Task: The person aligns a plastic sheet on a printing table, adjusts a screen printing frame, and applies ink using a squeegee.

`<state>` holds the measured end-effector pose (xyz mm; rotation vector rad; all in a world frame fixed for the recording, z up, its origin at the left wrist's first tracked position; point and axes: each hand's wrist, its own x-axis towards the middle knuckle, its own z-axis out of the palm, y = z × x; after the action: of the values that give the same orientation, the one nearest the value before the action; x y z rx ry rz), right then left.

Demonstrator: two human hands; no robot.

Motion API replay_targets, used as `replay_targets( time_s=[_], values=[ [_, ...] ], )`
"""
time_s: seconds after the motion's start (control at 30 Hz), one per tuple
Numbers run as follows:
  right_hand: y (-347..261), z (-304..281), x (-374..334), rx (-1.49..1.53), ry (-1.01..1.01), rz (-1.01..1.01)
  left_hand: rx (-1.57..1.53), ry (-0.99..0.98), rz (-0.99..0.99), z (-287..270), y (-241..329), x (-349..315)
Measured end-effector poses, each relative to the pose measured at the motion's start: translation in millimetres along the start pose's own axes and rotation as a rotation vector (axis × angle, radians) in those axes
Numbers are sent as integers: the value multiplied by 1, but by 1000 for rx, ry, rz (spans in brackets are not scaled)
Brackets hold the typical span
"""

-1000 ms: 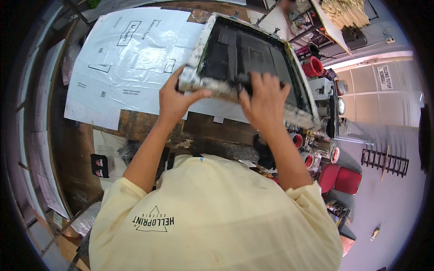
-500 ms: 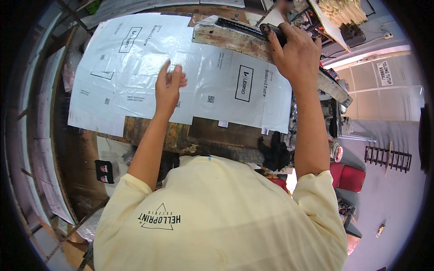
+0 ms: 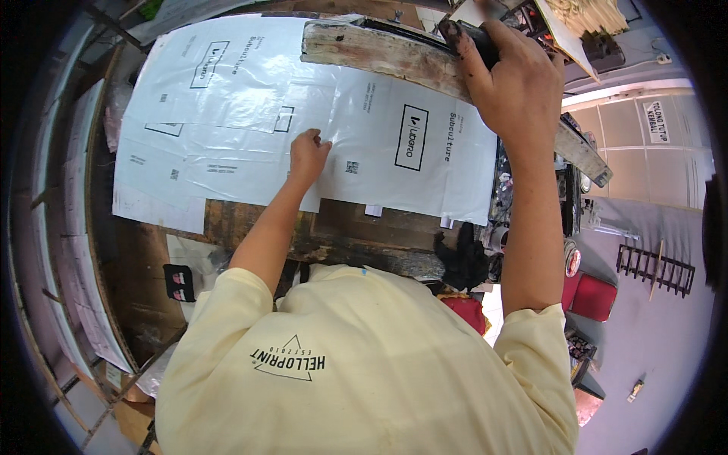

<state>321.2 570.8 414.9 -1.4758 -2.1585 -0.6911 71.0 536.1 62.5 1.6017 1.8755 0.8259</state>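
My right hand is closed round a dark squeegee at the upper right, its thumb stained black. The squeegee rests against a worn, pale wooden screen frame, raised on edge at the far side and running on past my wrist. My left hand is over the middle of the printed white plastic bags, its fingers curled together by a bag's edge. Whether they pinch the plastic cannot be made out. The bags overlap across the table, with black outlined boxes and small square codes on them.
The dark, stained wooden table edge is just in front of my body. A black cloth hangs there at the right. Jars and cans crowd beyond my right forearm, with a red chair farther out. A shelf rack stands at the left.
My left hand has moved right and nearer, and its spread fingers have drawn together. My right hand has shifted slightly right with the squeegee and the wooden frame.
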Motion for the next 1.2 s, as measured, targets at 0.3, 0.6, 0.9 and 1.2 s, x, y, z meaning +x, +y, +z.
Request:
replay_targets(
  time_s=[0.3,0.6,0.9,1.2],
  values=[
    [0,-4,12,23,-41,41,253,-43,-149,33,26,32],
    [2,-7,20,87,-42,79,150,-14,-122,41,17,30],
    [0,-10,18,73,-58,49,171,45,-230,33,37,40],
    [0,-2,10,79,29,38,134,-97,-234,34,31,46]
  ],
)
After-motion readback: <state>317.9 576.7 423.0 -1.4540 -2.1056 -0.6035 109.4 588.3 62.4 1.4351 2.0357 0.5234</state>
